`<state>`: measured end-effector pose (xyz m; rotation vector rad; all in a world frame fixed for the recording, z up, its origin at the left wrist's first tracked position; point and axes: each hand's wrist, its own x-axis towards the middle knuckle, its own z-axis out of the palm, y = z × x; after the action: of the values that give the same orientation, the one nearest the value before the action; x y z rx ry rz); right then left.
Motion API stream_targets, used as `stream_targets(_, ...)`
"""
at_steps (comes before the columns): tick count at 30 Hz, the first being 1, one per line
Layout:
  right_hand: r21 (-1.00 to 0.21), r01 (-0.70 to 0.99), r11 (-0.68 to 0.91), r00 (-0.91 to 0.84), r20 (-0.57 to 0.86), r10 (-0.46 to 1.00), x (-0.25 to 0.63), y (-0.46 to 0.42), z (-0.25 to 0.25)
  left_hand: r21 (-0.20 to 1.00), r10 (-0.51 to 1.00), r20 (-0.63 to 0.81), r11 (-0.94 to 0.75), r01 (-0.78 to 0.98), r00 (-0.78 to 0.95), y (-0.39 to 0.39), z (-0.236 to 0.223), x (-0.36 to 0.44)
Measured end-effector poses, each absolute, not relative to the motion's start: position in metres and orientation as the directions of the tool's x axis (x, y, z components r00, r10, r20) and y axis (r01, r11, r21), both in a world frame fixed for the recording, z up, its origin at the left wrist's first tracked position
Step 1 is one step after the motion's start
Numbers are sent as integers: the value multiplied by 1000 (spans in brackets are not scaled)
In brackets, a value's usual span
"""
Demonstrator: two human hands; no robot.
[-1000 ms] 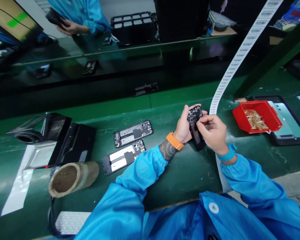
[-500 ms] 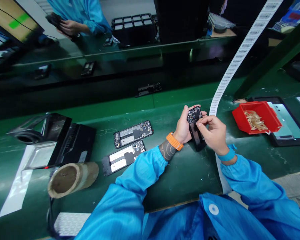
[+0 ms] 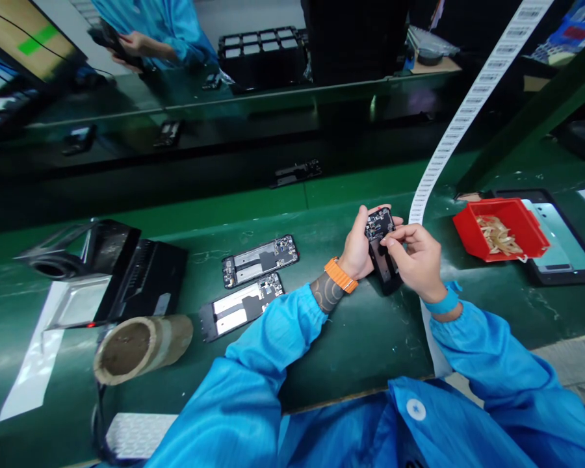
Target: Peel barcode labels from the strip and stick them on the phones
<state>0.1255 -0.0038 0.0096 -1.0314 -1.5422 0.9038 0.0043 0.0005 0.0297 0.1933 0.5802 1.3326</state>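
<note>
An opened phone point(image 3: 385, 263) with its circuit board exposed is held at a tilt above the green bench. My left hand point(image 3: 357, 244) wraps round it from the left, thumb along its edge. My right hand point(image 3: 416, 257) is closed at the phone's right side, thumb and forefinger pinched over its middle; whatever is between those fingertips is too small to make out. Left of my hands lie two more opened phones on the bench, the farther phone point(image 3: 260, 261) and the nearer phone point(image 3: 244, 309), partly behind my left sleeve.
A red bin point(image 3: 500, 231) of pale strips stands at right, partly over a tray point(image 3: 565, 276). A barcode label strip point(image 3: 461, 120) hangs down beside my right hand. At left are a cardboard tube point(image 3: 143, 348) and a black device point(image 3: 151, 276). A co-worker's hands point(image 3: 143, 47) hold a dark object across the line.
The phone part on the dark line behind the bench has shifted slightly right. The co-worker's dark object has turned. My hands have hardly moved.
</note>
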Motion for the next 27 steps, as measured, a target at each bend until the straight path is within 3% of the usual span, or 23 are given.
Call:
stream_targets(19,-938,130,320,-91,310,946,124,-4,9,430,948,-286,255,-866,138,1,28,4)
stream_targets(27,-908,169,384,-79,376,923,125,-3,9,476,957,-257,244,-845,132,1,26,4)
